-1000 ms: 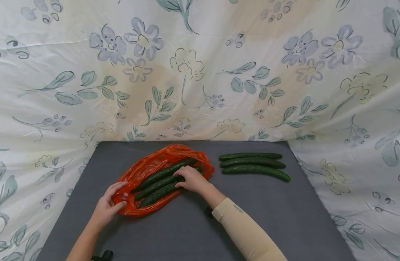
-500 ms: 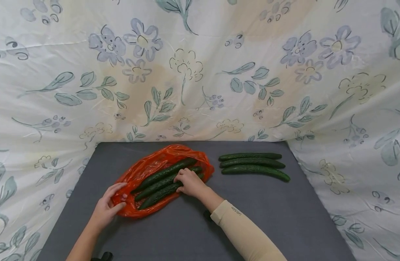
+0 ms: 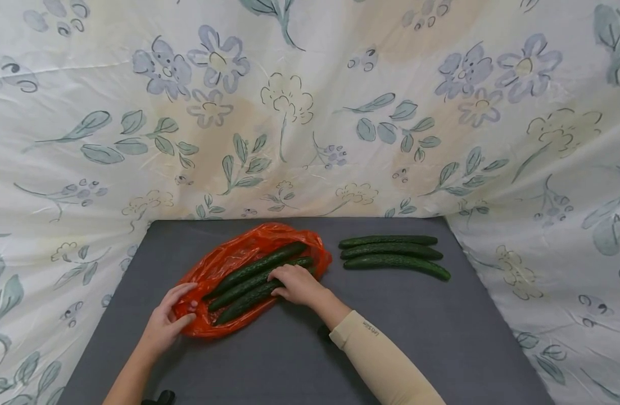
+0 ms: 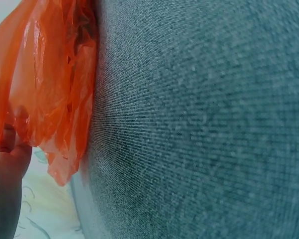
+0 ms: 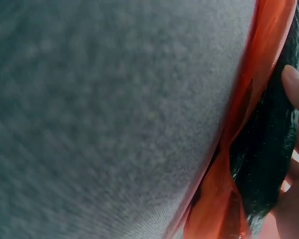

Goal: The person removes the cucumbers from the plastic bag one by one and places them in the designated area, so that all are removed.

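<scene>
An orange-red plastic bag (image 3: 216, 263) lies spread open on the left half of the table, with three dark green cucumbers in it, slanting side by side. At its left end my left hand (image 3: 160, 323) holds the bag's edge; in the left wrist view the thin plastic (image 4: 50, 99) hangs around the fingertips. My right hand (image 3: 301, 287) grips the nearest cucumber (image 3: 245, 305) near its right end, thumb on the near side and fingers over the top. The right wrist view shows the thumb pressed on that cucumber's dark skin (image 5: 266, 159). The hand hides part of the middle cucumber (image 3: 239, 291).
Three more cucumbers (image 3: 390, 252) lie side by side on the grey table (image 3: 416, 326), to the right of the bag. A flowered cloth (image 3: 299, 140) hangs behind the table and along both sides.
My right hand has shifted slightly on the cucumbers, its fingers settling over the nearest one. The left hand and the bag look unmoved.
</scene>
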`<action>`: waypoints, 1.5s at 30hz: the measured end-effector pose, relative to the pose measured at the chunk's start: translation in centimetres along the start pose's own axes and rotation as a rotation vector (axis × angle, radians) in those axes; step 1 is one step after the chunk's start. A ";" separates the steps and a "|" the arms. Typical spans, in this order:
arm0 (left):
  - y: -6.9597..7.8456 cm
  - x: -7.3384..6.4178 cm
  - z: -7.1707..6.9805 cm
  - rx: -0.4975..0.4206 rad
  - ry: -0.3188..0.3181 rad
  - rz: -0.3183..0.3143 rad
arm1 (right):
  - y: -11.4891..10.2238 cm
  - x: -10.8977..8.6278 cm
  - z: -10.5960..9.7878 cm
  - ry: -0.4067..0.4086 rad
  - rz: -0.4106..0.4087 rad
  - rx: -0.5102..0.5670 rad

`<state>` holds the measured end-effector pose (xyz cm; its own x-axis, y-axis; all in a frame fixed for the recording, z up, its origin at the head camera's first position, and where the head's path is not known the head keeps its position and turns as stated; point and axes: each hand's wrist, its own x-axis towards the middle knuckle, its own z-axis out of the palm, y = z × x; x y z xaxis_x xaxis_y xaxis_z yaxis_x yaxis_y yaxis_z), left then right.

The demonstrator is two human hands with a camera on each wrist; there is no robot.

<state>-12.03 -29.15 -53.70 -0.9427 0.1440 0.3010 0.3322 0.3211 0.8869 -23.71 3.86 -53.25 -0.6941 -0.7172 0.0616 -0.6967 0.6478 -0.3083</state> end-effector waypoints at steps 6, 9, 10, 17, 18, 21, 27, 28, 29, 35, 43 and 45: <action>0.0 0.0 0.0 -0.002 0.003 0.012 | 0.2 0.0 -0.6 0.028 -0.081 0.020; 0.0 0.0 -0.1 0.025 0.009 -0.004 | 0.1 0.0 -1.1 0.057 -0.111 0.016; 0.0 0.0 -0.1 0.038 0.010 -0.008 | 0.1 0.1 -1.3 0.067 -0.117 0.017; 0.1 0.1 -0.3 0.046 -0.004 0.020 | 0.3 0.3 -2.4 0.109 -0.111 -0.002; 0.1 0.1 -0.3 0.035 -0.010 0.025 | 0.3 0.3 -2.6 0.112 -0.108 0.002; 0.2 0.0 -0.3 0.009 -0.022 0.026 | 0.3 0.2 -2.9 0.129 -0.106 0.026; 0.3 -0.1 -0.4 -0.011 -0.028 0.021 | -0.1 0.0 -3.9 0.186 -0.144 0.069; 0.3 -0.1 -0.4 -0.007 -0.029 0.024 | -0.3 -0.1 -4.1 0.194 -0.152 0.072; 0.3 -0.1 -0.5 -0.003 -0.029 0.025 | -0.5 -0.1 -4.3 0.200 -0.158 0.073; 0.3 0.0 -0.4 0.036 -0.025 0.037 | -1.4 -0.4 -5.6 0.227 -0.190 0.082; 0.6 0.0 -0.3 0.125 -0.004 0.058 | -2.1 -1.3 -7.6 0.296 -0.237 0.155; 0.6 0.1 -0.3 0.114 -0.006 0.063 | -2.1 -1.6 -8.0 0.313 -0.239 0.148</action>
<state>-11.92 -29.21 -53.03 -0.9196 0.1728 0.3527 0.3928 0.4153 0.8205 -22.61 5.75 -45.12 -0.5532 -0.7158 0.4260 -0.8273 0.4121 -0.3818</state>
